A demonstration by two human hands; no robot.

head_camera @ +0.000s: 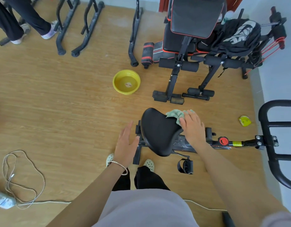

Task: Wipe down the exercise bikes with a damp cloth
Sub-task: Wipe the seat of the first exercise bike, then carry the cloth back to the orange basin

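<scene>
- While I watch through the head camera, the right hand (pixel 193 126) lies flat on a green cloth (pixel 178 115), fingers together and pressing it against the far edge of the black bike saddle (pixel 159 131).
- Just beside the saddle's near edge, the left hand (pixel 126 145) hovers with fingers spread and empty, a thin bangle (pixel 120 166) at the wrist; I cannot tell whether it touches the frame.
- Soft and crumpled, the cloth looks like terry; I judge it light and limp, best driven under a flat palm, bunched so that no corner trails.
- Smooth and slightly glossy, the saddle is wide at one end and tapers to a rounded nose; its padding should give a little under pressure.
- From under the saddle, the bike frame (pixel 239 143) runs right as a stiff black bar carrying a red knob (pixel 223 141), towards a looped tubular handlebar (pixel 272 145).
- On the wood-pattern floor beyond, a round yellow plastic basin (pixel 126 81) stands well apart from the bike; I judge it the rinse water.
- Only the saddle appears under way; I judge frame and handlebar not yet done.
</scene>
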